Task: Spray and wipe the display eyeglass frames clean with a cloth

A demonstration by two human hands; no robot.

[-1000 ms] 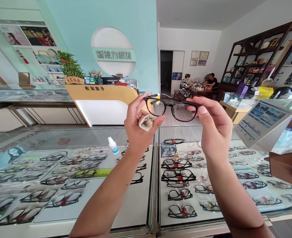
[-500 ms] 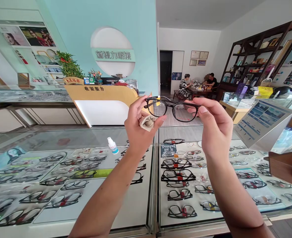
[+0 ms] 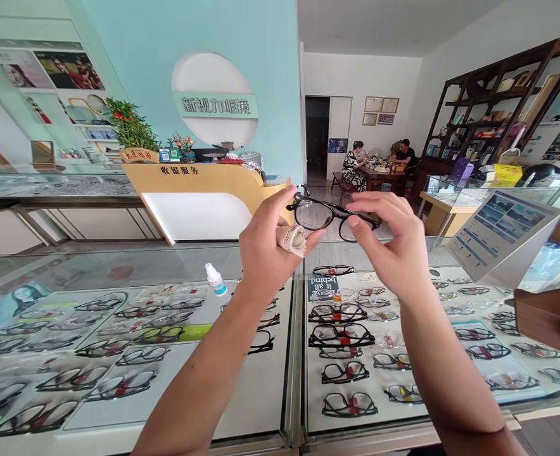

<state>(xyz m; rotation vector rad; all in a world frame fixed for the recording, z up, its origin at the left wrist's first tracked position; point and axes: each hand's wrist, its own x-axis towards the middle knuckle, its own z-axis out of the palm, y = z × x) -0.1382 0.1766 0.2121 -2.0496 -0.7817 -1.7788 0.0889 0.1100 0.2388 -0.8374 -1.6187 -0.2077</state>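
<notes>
Black-framed glasses (image 3: 313, 214) are held up above the glass counter, tilted down toward the right. My left hand (image 3: 267, 240) is closed on their left end and also has a folded beige cloth (image 3: 292, 240) tucked in its fingers. With thumb and fingers, my right hand (image 3: 391, 237) grips the right lens side, covering part of that lens. A small white bottle with a blue label (image 3: 216, 280) stands upright on the counter, left of my left hand.
Beneath the glass counter top (image 3: 166, 256) lie rows of glasses (image 3: 341, 335). A display stand (image 3: 503, 237) and a brown wooden box (image 3: 548, 320) are at the right. Farther back are a cashier desk (image 3: 199, 190) and two people seated at a table (image 3: 379, 175).
The glasses have tilted, their right end lower. My right hand has moved left, its thumb now over the right lens. The cloth has shifted slightly right with my left hand.
</notes>
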